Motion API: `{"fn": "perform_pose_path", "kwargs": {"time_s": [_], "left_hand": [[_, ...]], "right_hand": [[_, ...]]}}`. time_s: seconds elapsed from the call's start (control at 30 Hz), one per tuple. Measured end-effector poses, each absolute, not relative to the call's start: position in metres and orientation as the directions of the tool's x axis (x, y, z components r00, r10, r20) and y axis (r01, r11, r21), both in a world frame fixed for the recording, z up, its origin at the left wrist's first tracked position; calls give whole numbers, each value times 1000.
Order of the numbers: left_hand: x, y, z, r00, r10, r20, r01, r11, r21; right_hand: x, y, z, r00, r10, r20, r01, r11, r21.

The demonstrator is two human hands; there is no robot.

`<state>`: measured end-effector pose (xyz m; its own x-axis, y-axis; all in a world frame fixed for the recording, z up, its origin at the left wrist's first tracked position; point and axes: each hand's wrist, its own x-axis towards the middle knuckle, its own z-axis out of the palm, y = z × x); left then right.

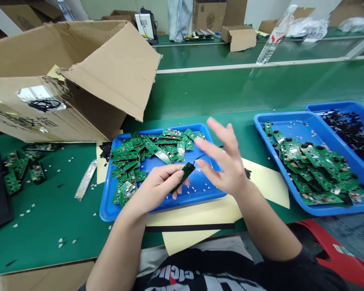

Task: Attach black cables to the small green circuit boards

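My left hand (pixel 160 184) grips a small green circuit board (pixel 183 176) between thumb and fingers, over the blue tray (pixel 107 202). A black patch shows at the board's upper end. My right hand (pixel 227 165) is beside that end, its upper fingers raised and blurred. A thin dark tool (pixel 201 156), perhaps tweezers, lies between its thumb and fingers, with one end close to the board; the rest is hidden. Many green circuit boards (pixel 124 157) lie piled in the tray's left and back parts, and small white bits (pixel 194 189) are scattered on its floor.
On the right, a second blue tray (pixel 261 118) holds stacked boards (pixel 315 165); another beyond it holds black parts (pixel 348 133). An open cardboard box (pixel 87 109) stands back left. Yellowish sheets (pixel 194 212) lie under the near tray. A bottle (pixel 274 40) stands on the back ledge.
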<state>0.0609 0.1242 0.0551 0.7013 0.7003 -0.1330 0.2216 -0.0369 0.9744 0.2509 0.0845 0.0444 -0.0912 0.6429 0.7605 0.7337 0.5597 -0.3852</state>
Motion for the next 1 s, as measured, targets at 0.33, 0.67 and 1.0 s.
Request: {"fn": "perform_pose_path", "kwargs": {"time_s": [0.33,0.67,1.0], "left_hand": [[66,126,33,579,585,568,345,-807,480],[66,128,35,437,449,779,426,-866,260],[67,127,34,342,437,831,491,-838,238]], "right_hand": [[273,92,48,410,843,347,96,339,-936],[252,85,52,-206,974,-93,-73,-110,-991],[248,88,46,-113,993,16,-248,-13,-969]]}}
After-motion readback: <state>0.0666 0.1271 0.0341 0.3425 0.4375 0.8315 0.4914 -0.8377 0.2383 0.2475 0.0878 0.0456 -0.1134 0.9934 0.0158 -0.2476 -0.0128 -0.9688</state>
